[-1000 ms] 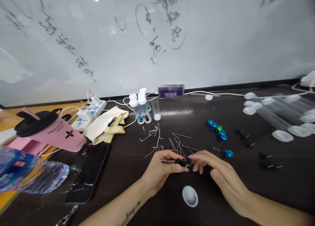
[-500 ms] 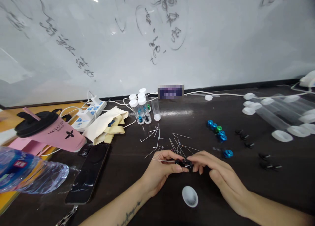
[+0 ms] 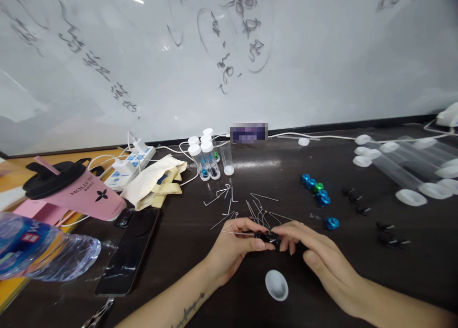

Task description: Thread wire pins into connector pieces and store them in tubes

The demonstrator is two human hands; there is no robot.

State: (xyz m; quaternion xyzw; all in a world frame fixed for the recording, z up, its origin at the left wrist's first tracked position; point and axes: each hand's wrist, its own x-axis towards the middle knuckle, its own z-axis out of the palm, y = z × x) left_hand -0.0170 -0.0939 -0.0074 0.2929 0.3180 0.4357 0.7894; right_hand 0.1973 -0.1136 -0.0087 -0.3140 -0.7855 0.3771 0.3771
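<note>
At the far left edge of the dark table (image 3: 171, 251) a clear water bottle (image 3: 39, 251) lies on its side, and just behind it a pink cup (image 3: 77, 192) with a black lid is tipped over beside a white power strip (image 3: 130, 163). A black phone (image 3: 130, 251) lies flat in front of a cream cloth bag (image 3: 155, 180). Further along, a cluster of small capped vials (image 3: 204, 156) stands upright near the whiteboard (image 3: 229, 56), and bent wire pieces (image 3: 229, 199) are scattered on the table between the vials and the hands.

The left hand (image 3: 234, 244) rests low on the table with its fingers curled in, thumb and fingertips pinched on a small black part (image 3: 266, 236) that has a thin wire running out to the left. The right hand (image 3: 315, 256) meets it from the other side, fingers bent and fingertips closed on the same black part, so the piece sits between the two hands just above the tabletop. I can't make out what the part is; it is too small.

A white cap (image 3: 276, 285) lies on the table just in front of the hands. To the right, blue and green nuts (image 3: 317, 189) sit in a short row, with one blue nut (image 3: 332, 222) apart, near the right hand. Small black pieces (image 3: 358, 201) lie beyond them, and long clear tubes (image 3: 400, 170) with white caps lie at the far right.
</note>
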